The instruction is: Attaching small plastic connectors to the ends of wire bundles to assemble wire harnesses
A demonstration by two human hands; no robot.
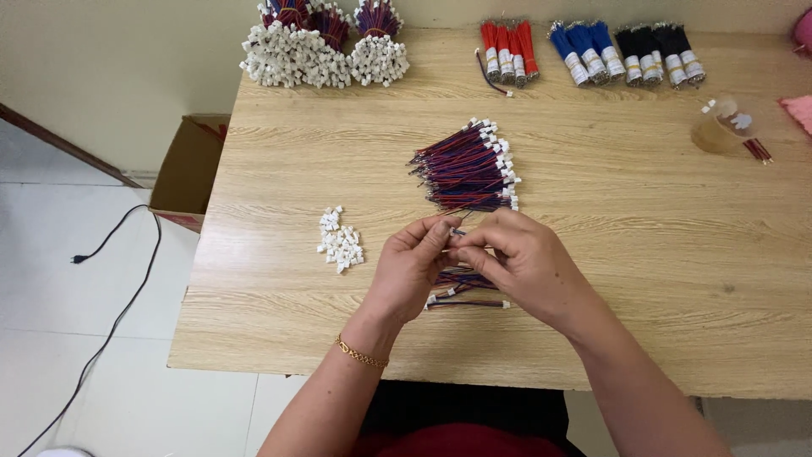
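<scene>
Left hand (412, 267) and right hand (518, 258) — fingertips pinched together on one thin red-and-blue wire (458, 230), just below the wire pile (469, 167); white connectors (340, 240) left of that pile — finished wires (463, 288) under hands.

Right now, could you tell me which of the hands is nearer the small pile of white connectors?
Left. The left hand is just right of the white connectors; the right hand lies farther right.

Small hand-assembly workshop, likely a plain room. Wooden bench (643, 279) against a bare wall; along its far edge, bundled wire leads (622, 52); at centre, a heap of red-blue connector wires (468, 167); cardboard box (188, 169) left of it on tiled floor.
</scene>
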